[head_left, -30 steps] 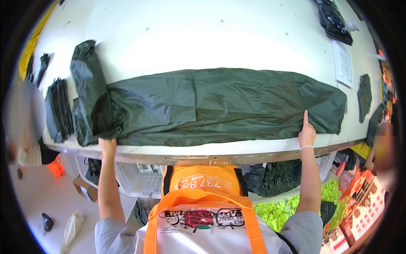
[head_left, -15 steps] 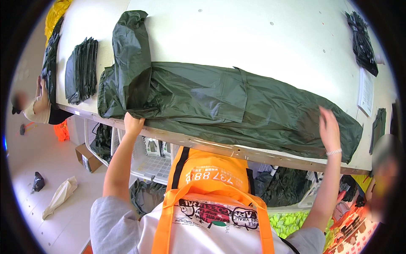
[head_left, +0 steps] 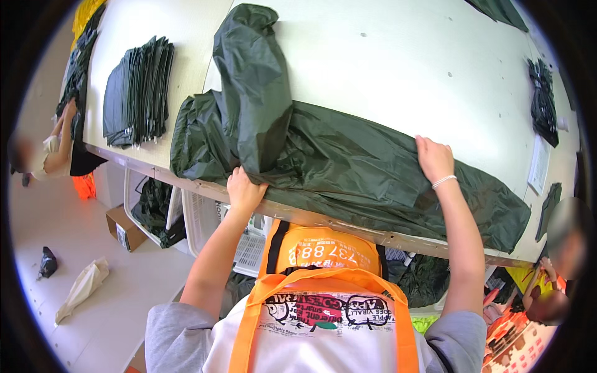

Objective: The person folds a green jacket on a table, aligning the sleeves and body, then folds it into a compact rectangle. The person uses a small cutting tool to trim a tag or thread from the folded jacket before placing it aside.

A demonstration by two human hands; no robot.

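A long dark green garment (head_left: 348,161) of shiny thin fabric lies folded along the near edge of a white table (head_left: 385,68), with one part (head_left: 252,81) flopped back across the table top. My left hand (head_left: 244,188) grips the fabric at the table's edge, near that flopped part. My right hand (head_left: 434,159), with a bead bracelet at the wrist, lies flat with fingers on the upper fold of the garment, further right.
A stack of folded dark green pieces (head_left: 138,90) sits at the table's left end. More dark pieces (head_left: 543,102) lie at the far right beside a paper sheet (head_left: 538,165). Another person (head_left: 53,149) stands left, one more at the right (head_left: 559,248). A basket (head_left: 249,245) sits under the table.
The view has swung left and closer. My right hand has slid left along the garment toward its middle. My left hand stays gripping the fabric at the table's edge.
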